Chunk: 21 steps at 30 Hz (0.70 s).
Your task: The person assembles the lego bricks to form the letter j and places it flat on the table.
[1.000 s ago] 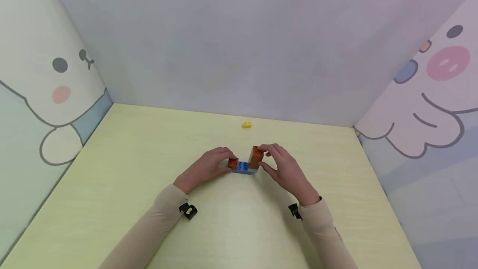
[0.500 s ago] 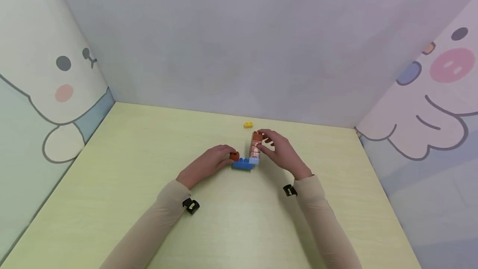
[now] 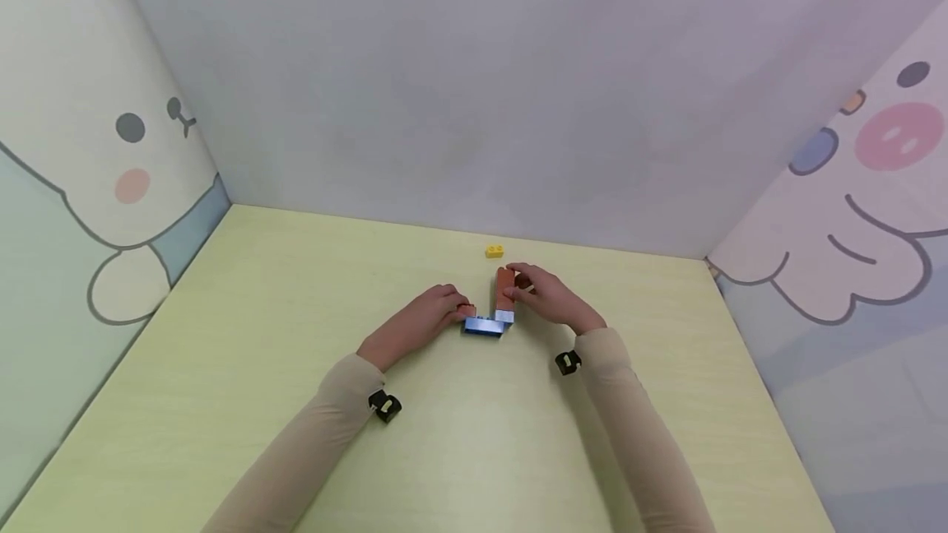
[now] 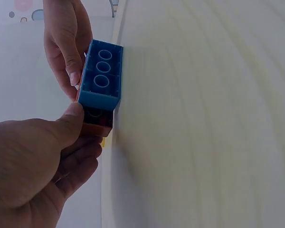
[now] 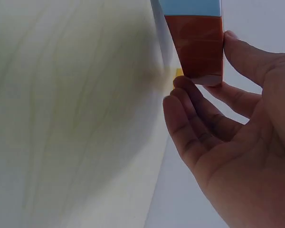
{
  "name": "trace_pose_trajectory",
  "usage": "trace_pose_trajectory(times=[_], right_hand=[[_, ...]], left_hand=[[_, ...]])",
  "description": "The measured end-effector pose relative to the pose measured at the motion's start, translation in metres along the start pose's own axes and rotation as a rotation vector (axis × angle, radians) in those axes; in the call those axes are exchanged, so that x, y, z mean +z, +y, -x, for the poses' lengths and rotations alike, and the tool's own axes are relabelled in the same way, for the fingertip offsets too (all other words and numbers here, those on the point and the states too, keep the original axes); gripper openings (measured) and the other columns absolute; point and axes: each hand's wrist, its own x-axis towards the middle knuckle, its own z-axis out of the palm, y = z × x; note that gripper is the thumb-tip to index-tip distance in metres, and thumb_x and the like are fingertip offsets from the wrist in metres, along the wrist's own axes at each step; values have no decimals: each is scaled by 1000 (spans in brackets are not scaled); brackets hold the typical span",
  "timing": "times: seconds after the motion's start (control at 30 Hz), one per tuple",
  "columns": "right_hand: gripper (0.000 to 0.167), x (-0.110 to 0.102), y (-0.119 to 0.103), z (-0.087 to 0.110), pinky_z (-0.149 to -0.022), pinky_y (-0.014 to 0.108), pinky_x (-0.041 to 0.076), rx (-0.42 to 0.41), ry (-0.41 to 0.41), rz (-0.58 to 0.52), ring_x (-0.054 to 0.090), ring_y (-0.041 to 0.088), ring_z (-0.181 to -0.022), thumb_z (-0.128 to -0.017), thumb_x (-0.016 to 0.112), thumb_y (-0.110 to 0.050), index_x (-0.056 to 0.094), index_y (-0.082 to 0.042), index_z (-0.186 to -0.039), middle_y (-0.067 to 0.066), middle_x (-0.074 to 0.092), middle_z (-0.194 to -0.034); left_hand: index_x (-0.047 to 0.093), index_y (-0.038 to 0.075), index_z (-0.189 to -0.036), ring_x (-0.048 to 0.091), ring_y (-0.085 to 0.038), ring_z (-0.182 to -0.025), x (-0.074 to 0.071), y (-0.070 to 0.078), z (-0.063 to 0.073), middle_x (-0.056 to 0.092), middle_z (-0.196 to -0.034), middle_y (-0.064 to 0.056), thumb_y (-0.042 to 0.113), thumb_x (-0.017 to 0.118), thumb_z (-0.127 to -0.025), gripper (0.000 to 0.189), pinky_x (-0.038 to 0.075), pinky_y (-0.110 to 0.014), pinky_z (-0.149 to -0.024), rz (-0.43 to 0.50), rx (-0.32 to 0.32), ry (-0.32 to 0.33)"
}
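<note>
My left hand (image 3: 418,321) pinches a small orange-brown toy brick (image 3: 468,311) at the left end of a blue brick (image 3: 485,326). At the right end, a light blue brick (image 3: 504,317) joins a tall orange-brown stack (image 3: 504,288). Thumb and fingers of my right hand (image 3: 546,296) grip that stack near its far end. The joined build is tipped back, its stack pointing away from me. In the left wrist view, the blue brick's hollow underside (image 4: 103,69) shows several round tubes. Seen from the right wrist, the stack's smooth side (image 5: 199,45) lies against the thumb.
A small yellow brick (image 3: 494,252) lies on the pale wooden table (image 3: 444,451) near its back edge, beyond the stack. A grey wall (image 3: 459,89) rises behind the table. Side walls with cartoon animals (image 3: 133,187) flank it.
The build has tipped backward, from studs facing up to the stack leaning away. My right hand has moved forward and slightly left with it; my left hand keeps its pinch.
</note>
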Motion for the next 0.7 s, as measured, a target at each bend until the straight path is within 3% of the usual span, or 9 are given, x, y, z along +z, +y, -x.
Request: trace_pose_trajectory(times=[0.27, 0.4, 0.53, 0.7], right_hand=[[57, -5, 7, -8, -105, 49, 50, 7, -64, 17, 60, 29, -120, -104, 59, -36, 47, -5, -150, 14, 63, -131], [50, -17, 11, -15, -106, 50, 51, -2, 42, 8, 62, 31, -121, -105, 59, -29, 50, -4, -148, 15, 64, -131], [34, -23, 10, -34, -100, 46, 55, -14, 198, 65, 65, 29, -114, -103, 61, -17, 64, -3, -134, 14, 67, -126], [22, -20, 5, -61, -97, 43, 56, -24, 231, 165, 68, 27, -107, -100, 65, -13, 72, -4, -120, 12, 70, -117]], left_hand=[[67, 12, -129, 60, -16, -114, 1, 1, 0, 65, -121, -2, 29, 53, -107, 32, 50, -34, -106, 27, -70, -41], [68, 13, -130, 59, -15, -108, -2, 2, -4, 65, -117, -2, 28, 55, -106, 31, 51, -34, -102, 0, -45, -63], [68, 13, -130, 58, -15, -105, -4, 2, -5, 65, -116, -2, 27, 57, -105, 31, 52, -33, -99, -22, -39, -79], [68, 10, -130, 58, -15, -102, -4, 2, -4, 65, -114, -3, 25, 59, -104, 31, 53, -34, -98, 5, -59, -87]])
